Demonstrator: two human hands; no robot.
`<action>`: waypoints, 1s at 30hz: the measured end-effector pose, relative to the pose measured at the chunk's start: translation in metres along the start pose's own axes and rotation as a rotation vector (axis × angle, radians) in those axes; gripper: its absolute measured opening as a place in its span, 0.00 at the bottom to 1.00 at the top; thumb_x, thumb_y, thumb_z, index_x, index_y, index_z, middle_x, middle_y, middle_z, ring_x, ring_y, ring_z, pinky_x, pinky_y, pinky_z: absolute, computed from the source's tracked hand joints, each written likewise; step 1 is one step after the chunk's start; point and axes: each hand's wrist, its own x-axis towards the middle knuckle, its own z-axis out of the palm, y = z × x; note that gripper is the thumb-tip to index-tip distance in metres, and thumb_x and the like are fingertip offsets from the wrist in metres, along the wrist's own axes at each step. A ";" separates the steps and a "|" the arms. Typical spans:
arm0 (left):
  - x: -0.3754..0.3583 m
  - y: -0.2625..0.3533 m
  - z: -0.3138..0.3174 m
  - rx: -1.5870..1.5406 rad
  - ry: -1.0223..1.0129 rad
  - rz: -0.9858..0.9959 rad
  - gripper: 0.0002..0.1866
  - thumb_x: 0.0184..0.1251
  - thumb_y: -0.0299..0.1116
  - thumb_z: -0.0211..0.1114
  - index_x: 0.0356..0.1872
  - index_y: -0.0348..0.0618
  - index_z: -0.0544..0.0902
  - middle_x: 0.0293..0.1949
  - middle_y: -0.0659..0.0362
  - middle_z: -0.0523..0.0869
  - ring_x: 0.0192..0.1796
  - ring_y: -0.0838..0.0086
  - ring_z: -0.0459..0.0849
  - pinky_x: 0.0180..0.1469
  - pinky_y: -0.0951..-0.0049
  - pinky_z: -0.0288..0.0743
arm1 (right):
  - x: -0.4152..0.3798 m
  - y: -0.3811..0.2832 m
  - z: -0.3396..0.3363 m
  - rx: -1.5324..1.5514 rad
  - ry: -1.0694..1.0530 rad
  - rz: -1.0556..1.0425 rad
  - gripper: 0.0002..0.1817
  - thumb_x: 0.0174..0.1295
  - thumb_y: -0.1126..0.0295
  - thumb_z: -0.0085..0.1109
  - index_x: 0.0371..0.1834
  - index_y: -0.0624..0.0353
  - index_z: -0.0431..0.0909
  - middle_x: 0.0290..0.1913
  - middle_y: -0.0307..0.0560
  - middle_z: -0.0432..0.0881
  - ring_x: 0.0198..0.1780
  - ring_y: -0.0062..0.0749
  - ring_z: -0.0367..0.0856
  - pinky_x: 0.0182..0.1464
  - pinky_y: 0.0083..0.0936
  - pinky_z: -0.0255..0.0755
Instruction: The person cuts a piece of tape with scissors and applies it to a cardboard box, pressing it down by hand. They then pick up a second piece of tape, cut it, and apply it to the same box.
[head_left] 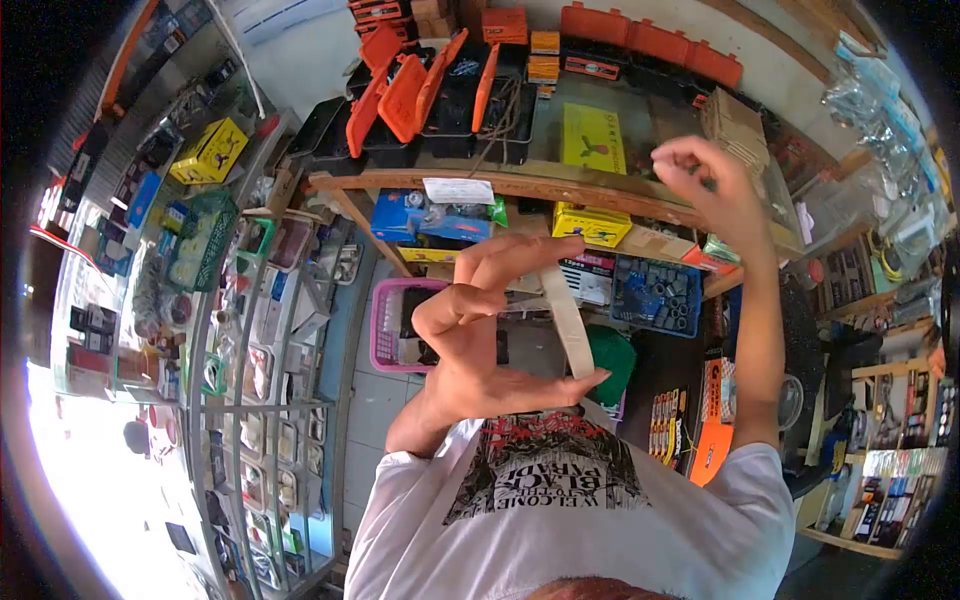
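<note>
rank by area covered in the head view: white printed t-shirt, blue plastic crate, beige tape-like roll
1. White printed T-shirt
2. Blue plastic crate
3. Beige tape-like roll in the left hand, though nearness to the camera enlarges it

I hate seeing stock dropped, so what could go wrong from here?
The pale, curved, tape-like band, held between the thumb and fingers of the left hand, might slip and drop, perhaps toward the pink plastic basket below. The raised right hand could knock the brown cardboard stack if it swings sideways.
</note>
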 end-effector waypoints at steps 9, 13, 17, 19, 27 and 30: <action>-0.002 -0.006 0.008 0.007 -0.018 0.008 0.45 0.51 0.38 0.88 0.55 0.54 0.56 0.64 0.35 0.80 0.65 0.46 0.75 0.67 0.46 0.66 | -0.057 -0.103 0.048 0.046 0.103 -0.689 0.22 0.48 0.61 0.85 0.41 0.60 0.85 0.33 0.48 0.85 0.31 0.38 0.84 0.32 0.30 0.76; -0.001 0.000 0.008 0.122 -0.010 0.010 0.44 0.52 0.37 0.87 0.53 0.54 0.55 0.64 0.35 0.80 0.64 0.44 0.76 0.65 0.47 0.71 | -0.062 -0.102 0.061 0.028 0.149 -0.675 0.22 0.46 0.66 0.87 0.40 0.62 0.83 0.32 0.48 0.85 0.29 0.38 0.84 0.29 0.28 0.76; -0.001 0.003 0.007 0.221 0.005 0.005 0.43 0.52 0.35 0.87 0.49 0.54 0.53 0.64 0.34 0.79 0.63 0.42 0.77 0.63 0.47 0.73 | -0.065 -0.107 0.063 0.088 0.102 -0.559 0.23 0.45 0.70 0.87 0.39 0.64 0.82 0.31 0.49 0.85 0.29 0.39 0.86 0.30 0.28 0.78; -0.003 0.005 0.008 0.239 -0.001 -0.009 0.43 0.52 0.34 0.87 0.47 0.54 0.52 0.64 0.34 0.79 0.63 0.41 0.77 0.63 0.47 0.74 | -0.066 -0.101 0.073 0.192 0.150 -0.521 0.24 0.46 0.70 0.87 0.43 0.61 0.81 0.32 0.46 0.86 0.28 0.35 0.86 0.30 0.27 0.79; -0.010 0.000 0.009 0.167 -0.042 -0.015 0.40 0.49 0.31 0.87 0.45 0.45 0.56 0.65 0.35 0.78 0.66 0.38 0.77 0.67 0.47 0.74 | -0.069 -0.098 0.074 0.161 0.037 -0.518 0.29 0.46 0.71 0.88 0.46 0.64 0.77 0.33 0.47 0.87 0.31 0.29 0.89 0.32 0.24 0.81; -0.013 -0.009 0.017 0.141 0.050 0.046 0.39 0.46 0.34 0.87 0.53 0.37 0.68 0.66 0.43 0.81 0.67 0.46 0.78 0.67 0.52 0.73 | -0.074 -0.097 0.072 0.217 0.023 -0.471 0.29 0.47 0.70 0.88 0.47 0.65 0.77 0.34 0.46 0.88 0.34 0.27 0.90 0.33 0.22 0.83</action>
